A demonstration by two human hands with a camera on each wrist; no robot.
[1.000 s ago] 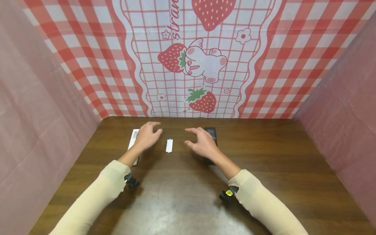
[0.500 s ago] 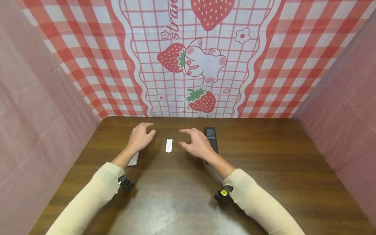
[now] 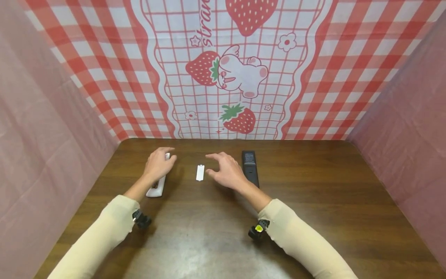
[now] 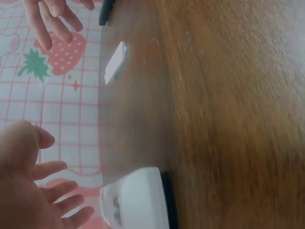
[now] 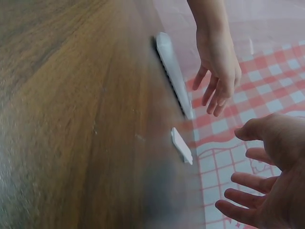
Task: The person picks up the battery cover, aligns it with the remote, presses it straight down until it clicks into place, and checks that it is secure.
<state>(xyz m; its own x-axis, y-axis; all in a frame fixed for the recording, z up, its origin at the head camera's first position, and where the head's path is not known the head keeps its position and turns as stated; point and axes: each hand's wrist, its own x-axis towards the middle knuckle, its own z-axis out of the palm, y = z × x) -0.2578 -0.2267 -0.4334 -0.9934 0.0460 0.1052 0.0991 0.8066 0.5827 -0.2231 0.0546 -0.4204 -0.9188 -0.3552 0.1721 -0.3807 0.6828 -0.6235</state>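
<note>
My left hand (image 3: pixel 158 166), fingers relaxed, hovers over a long white remote control (image 3: pixel 159 190), hiding its middle. A brownish recess shows in the near end of this remote, and in the left wrist view its white end (image 4: pixel 140 200) stands close below the fingers. Between the hands lies a small white battery cover (image 3: pixel 200 173) with little tabs at its ends. My right hand (image 3: pixel 225 170) is held in the air just right of that cover, fingers loosely spread and holding nothing. Behind its wrist a black remote control (image 3: pixel 249 164) lies back up, its near end partly covered.
Everything lies on a brown wooden table (image 3: pixel 313 186). A strawberry-patterned cloth (image 3: pixel 240 77) hangs along the back edge, with pink curtains (image 3: pixel 404 100) at both sides. A small black camera (image 3: pixel 256 231) is strapped at each sleeve.
Both hands have drifted left. The left now covers more of the white remote's middle; the right has moved off the black remote toward the battery cover. The remotes and cover stay in place.
</note>
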